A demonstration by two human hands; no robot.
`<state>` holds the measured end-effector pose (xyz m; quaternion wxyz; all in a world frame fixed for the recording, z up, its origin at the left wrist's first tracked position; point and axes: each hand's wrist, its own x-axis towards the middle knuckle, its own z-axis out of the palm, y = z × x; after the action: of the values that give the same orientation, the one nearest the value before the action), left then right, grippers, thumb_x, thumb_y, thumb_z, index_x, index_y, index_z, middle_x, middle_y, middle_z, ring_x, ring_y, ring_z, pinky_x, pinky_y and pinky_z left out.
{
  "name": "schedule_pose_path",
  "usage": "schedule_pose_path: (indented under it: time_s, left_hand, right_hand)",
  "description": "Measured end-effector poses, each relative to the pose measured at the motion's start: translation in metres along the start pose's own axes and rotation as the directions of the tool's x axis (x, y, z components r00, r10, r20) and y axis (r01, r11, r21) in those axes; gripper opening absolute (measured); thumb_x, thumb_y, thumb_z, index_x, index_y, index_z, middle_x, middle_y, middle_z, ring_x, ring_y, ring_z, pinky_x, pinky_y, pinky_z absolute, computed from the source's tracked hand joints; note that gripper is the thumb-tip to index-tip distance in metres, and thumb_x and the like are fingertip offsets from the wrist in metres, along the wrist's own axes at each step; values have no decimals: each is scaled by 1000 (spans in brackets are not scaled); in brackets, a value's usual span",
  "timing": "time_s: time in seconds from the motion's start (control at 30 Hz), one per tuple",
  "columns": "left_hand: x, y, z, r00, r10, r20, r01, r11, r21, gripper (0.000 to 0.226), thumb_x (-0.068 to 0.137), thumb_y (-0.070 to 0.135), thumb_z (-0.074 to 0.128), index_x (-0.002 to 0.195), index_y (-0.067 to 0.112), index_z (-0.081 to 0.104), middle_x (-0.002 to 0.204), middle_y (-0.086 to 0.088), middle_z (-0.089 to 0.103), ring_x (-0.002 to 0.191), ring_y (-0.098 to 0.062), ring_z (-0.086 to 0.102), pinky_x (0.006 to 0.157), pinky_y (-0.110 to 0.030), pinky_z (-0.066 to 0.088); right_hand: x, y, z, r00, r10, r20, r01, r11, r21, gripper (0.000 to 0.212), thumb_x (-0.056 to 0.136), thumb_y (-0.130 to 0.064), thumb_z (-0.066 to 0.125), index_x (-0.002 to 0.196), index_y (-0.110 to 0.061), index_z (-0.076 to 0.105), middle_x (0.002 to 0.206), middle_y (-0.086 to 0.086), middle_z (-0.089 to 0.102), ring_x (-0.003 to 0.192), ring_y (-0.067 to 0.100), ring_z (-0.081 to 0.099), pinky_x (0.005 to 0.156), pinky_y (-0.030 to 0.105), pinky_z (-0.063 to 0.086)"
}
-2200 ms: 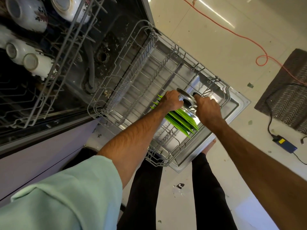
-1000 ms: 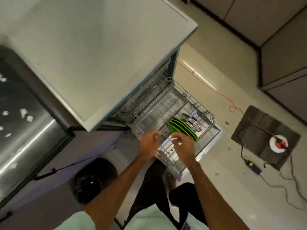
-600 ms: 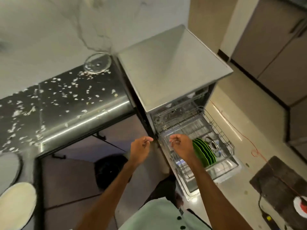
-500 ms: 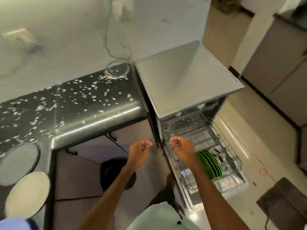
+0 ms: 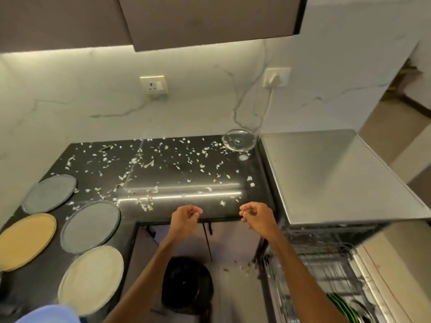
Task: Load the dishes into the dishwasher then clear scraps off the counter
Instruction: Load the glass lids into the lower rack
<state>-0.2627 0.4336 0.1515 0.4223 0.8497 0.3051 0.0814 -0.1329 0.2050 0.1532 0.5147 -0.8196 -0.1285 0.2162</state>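
Observation:
My left hand (image 5: 185, 216) and my right hand (image 5: 256, 216) hover side by side at the front edge of the black counter (image 5: 186, 173), fingers loosely curled, holding nothing. White scraps (image 5: 149, 159) are scattered over the counter. A clear glass lid (image 5: 238, 139) lies at its back right corner. On the left lie two grey plates (image 5: 49, 193) (image 5: 90, 226), a tan plate (image 5: 25, 241) and a cream plate (image 5: 91, 279). The open dishwasher's lower rack (image 5: 326, 276) at bottom right holds green plates (image 5: 338, 306).
The dishwasher's steel top (image 5: 331, 173) sits right of the counter. A black bin (image 5: 186, 285) stands on the floor under the counter. A cord runs from a wall socket (image 5: 276, 76) down behind the counter. A blue object (image 5: 49, 315) shows at the bottom left edge.
My hands let go of the steel dish in the rack and rose from the dishwasher to counter height. The view swung up from the rack to the counter and wall.

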Motion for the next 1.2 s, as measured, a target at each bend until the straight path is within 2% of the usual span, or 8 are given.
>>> schedule_pose_path:
  time_s: [0.17, 0.43, 0.6, 0.73, 0.83, 1.0, 1.13, 1.2]
  left_hand:
    - [66, -13, -32, 999, -11, 34, 10, 999, 47, 20, 89, 8, 63, 97, 18, 79, 92, 5, 76, 87, -6, 66, 81, -17, 46]
    - [149, -2, -21, 982, -15, 188, -14, 989, 150, 20, 87, 9, 58, 92, 6, 77, 88, -4, 73, 89, -14, 65, 77, -27, 49]
    - [197, -7, 11, 963, -104, 249, 50, 975, 215, 37, 90, 17, 60, 125, 7, 62, 131, -12, 62, 120, -27, 59, 102, -36, 48]
    - [240, -11, 32, 936, -55, 349, -111, 892, 439, 51, 88, 25, 69, 131, 2, 53, 138, -18, 53, 130, -35, 49, 105, -40, 44]
    - [259, -16, 48, 884, -92, 458, -216, 789, 576, 66, 87, 25, 70, 143, 2, 42, 157, -20, 32, 138, -39, 42, 112, -45, 39]
    - [267, -23, 67, 879, -99, 466, -319, 605, 730, 77, 92, 16, 61, 155, -2, 20, 161, -25, 20, 143, -37, 35, 116, -45, 34]
    - [281, -24, 67, 859, -147, 491, -319, 597, 737, 72, 90, 12, 59, 153, 0, 26, 161, -24, 22, 139, -36, 42, 112, -48, 41]
    - [285, -26, 65, 840, -159, 519, -341, 588, 733, 70, 91, 9, 57, 153, 3, 27, 163, -24, 19, 140, -36, 41, 112, -50, 40]
  right_hand:
    - [59, -26, 33, 999, 5, -49, -7, 1000, -30, 15, 88, -4, 68, 95, -15, 76, 84, 4, 77, 74, 25, 75, 61, 38, 63]
    - [144, -40, 37, 991, 24, -133, -37, 995, -94, 19, 85, -8, 71, 95, -22, 78, 83, -5, 77, 77, 14, 74, 75, 42, 64]
    - [194, -28, 26, 976, 155, -154, -170, 982, -84, 20, 84, -7, 68, 99, -16, 78, 86, -1, 77, 75, 20, 75, 75, 44, 64]
    - [238, -18, 21, 958, 250, -138, -253, 967, -8, 22, 85, -4, 68, 103, -11, 77, 90, 5, 76, 83, 22, 74, 66, 33, 63]
    - [274, -14, 19, 936, 342, -87, -331, 936, 117, 14, 85, -7, 71, 98, -11, 74, 94, 11, 75, 90, 23, 74, 74, 38, 64]
    - [339, -12, 10, 867, 491, 88, -481, 776, 409, 40, 91, -21, 74, 122, 3, 65, 114, 20, 70, 103, 29, 69, 89, 43, 60]
    - [391, -9, 2, 800, 565, 204, -550, 553, 626, 71, 90, -27, 77, 143, 5, 42, 133, 26, 59, 120, 35, 63, 99, 46, 55]
    - [411, -7, 3, 778, 572, 261, -547, 413, 728, 68, 94, -24, 72, 146, 5, 38, 141, 26, 54, 128, 36, 57, 106, 45, 50]
